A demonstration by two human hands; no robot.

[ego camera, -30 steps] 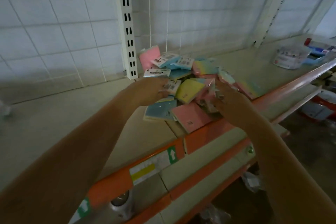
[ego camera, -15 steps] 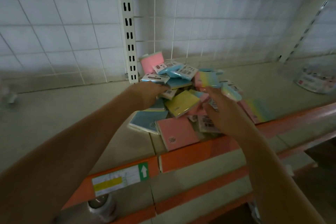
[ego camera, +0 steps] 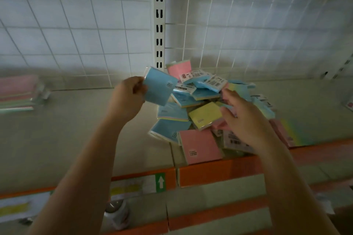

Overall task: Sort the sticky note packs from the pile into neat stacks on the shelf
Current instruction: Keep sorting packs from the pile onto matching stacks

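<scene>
Left hand now pinches a blue pack we have lifted clear of the pile, ready to carry left toward the stacks, while our right hand hovers spread.

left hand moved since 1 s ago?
Yes. The left hand has lifted off the pile, leftward and up toward the slotted upright, holding a blue pack.

Two hands, one lifted blue pack, one pile.
</scene>
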